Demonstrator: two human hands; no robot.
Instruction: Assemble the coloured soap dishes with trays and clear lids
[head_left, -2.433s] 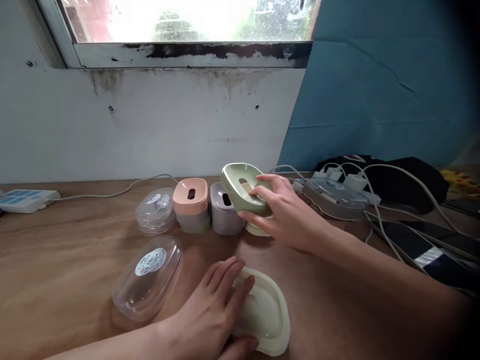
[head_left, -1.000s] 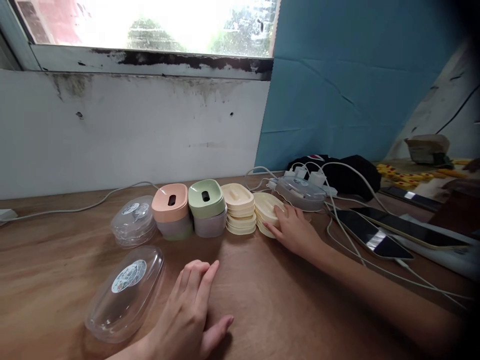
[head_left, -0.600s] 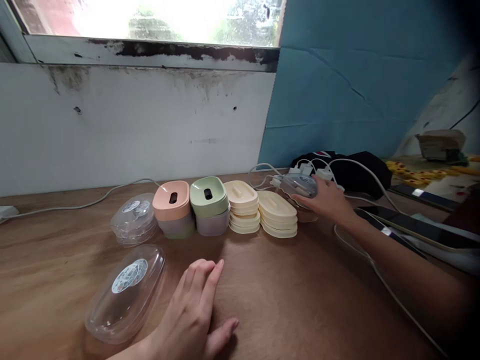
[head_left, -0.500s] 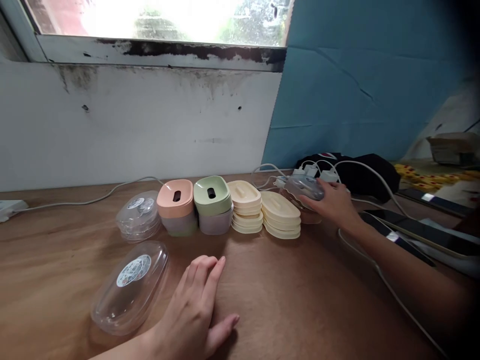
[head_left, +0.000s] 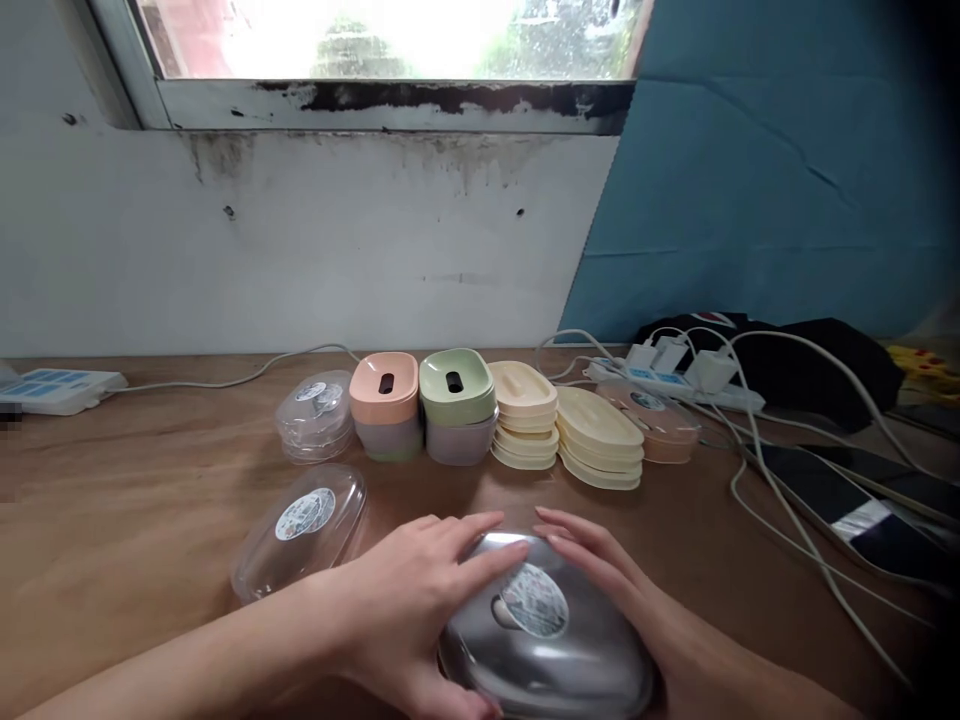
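A shiny grey oval lid [head_left: 555,650], see-through in part, with a round printed sticker, is on the table right in front of me. My left hand [head_left: 420,600] grips its left side, thumb low and fingers over the top edge. Around its right side curves my right hand [head_left: 622,590], fingertips at the far edge. Whether a base lies beneath the lid is hidden. Beside my left forearm, partly covered by it, rests a clear oval lid [head_left: 330,545] with a similar sticker.
Along the back stand stacked clear round-cornered lids [head_left: 311,425], an orange-topped box [head_left: 384,390], a green-topped box [head_left: 457,390], cream lid stacks [head_left: 600,430] and brownish clear lids [head_left: 667,440]. Power strips [head_left: 60,390], cables and phones [head_left: 862,510] lie at the sides.
My right hand has brought the grey lid from the back right to the front middle. My left hand, earlier lying on the table, has come onto the lid. The camera view has shifted.
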